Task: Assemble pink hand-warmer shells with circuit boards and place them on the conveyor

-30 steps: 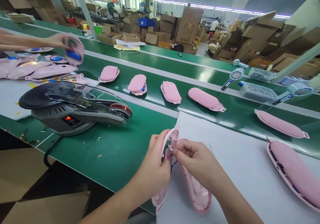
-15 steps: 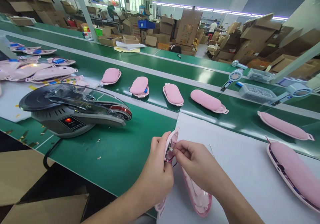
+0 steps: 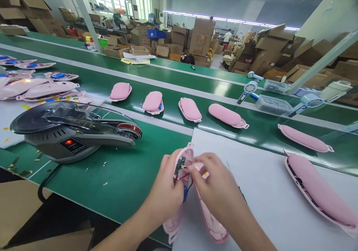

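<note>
My left hand is wrapped round a pink shell held tilted above the white sheet. Inside it show a green circuit board, thin red and black wires and a blue part. My right hand pinches at the wires beside the board; what lies between its fingertips is too small to name. Under the right hand, a second pink shell half hangs down over the sheet, its hollow side showing. A thin tool is partly hidden behind the right hand.
A grey tape dispenser with a red light stands at left. Pink cases line the green belt. Another large pink case lies at right on the white sheet. Small fans and clear bins stand beyond; several shells are heaped far left.
The view has tilted and shifted. The held shell has turned, so its board and blue part show more. My right hand has moved slightly, its fingers still near the wires.
</note>
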{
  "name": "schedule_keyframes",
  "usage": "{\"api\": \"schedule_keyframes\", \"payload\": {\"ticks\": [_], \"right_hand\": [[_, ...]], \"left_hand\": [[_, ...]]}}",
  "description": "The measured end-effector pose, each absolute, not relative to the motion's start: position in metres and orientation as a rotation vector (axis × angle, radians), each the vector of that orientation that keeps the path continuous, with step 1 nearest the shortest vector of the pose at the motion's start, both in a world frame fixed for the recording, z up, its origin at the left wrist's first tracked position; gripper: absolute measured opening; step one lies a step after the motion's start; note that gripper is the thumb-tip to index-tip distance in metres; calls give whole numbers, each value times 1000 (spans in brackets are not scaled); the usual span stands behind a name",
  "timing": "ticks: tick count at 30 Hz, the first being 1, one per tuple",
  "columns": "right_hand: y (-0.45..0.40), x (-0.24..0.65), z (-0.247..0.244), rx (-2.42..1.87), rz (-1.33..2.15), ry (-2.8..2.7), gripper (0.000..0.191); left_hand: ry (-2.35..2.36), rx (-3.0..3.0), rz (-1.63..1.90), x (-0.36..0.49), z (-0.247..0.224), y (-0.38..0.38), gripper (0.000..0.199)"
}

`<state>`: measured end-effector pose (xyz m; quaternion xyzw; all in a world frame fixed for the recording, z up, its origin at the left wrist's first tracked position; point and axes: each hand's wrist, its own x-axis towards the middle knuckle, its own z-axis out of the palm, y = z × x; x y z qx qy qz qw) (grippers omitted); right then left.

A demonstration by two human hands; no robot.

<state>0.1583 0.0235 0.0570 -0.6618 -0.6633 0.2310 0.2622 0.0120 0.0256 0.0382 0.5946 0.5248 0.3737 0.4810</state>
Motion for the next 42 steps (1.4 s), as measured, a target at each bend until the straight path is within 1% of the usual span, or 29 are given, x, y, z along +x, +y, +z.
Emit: {"api": "schedule_keyframes", "payload": {"ticks": [2,3,6,9,12,14,16,18,20,23,25,27,29,31,33,35,39,42], "right_hand": [[7,173,34,-1844,285,-1612,43],[-2,180,21,-1896,222,-1554,48],[-28,189,-8,-1974,484,-1441,36],[-44,175,-12,-1943,744,-1274,30],[-47,151,2,-1860,791,-1113,29],[-43,137,12,-1798,741,-1092,28],[-37,129,18,-1701,760,-1086,29],[-31,128,19,-1606,850,-1033,32],[-30,131,19,-1554,977,-940,36],[-33,136,21,-1493,1175,-824,48],[-37,136,22,-1448,1242,-766,54],[-42,134,19,-1414,1198,-750,54],[-46,132,14,-1407,1072,-811,50],[-49,132,8,-1428,912,-974,46],[-52,134,4,-1465,759,-1142,46],[-52,137,3,-1466,699,-1226,47],[-47,142,1,-1361,912,-1113,39],[-43,143,-1,-1300,1021,-1002,41]], "left_hand": [[1319,1426,934,7,34,29,64],[1316,1412,940,4,32,30,65],[1241,1382,964,-1,25,33,60],[1277,1354,1007,-3,23,34,50],[1383,1344,1040,2,27,30,43],[1459,1337,1082,9,29,25,48],[1497,1372,1138,16,29,20,57],[1462,1469,1188,20,26,16,62],[1394,1570,1231,22,21,15,52],[1354,1636,1243,20,12,14,36],[1356,1662,1233,20,9,13,32],[1384,1678,1229,20,9,11,35],[1442,1696,1234,21,10,7,39],[1517,1741,1231,22,13,3,43],[1564,1820,1231,24,16,0,46],[1576,1891,1224,25,18,-2,48],[1609,1937,1140,23,21,0,51],[1624,1946,1018,21,27,2,54]]}}
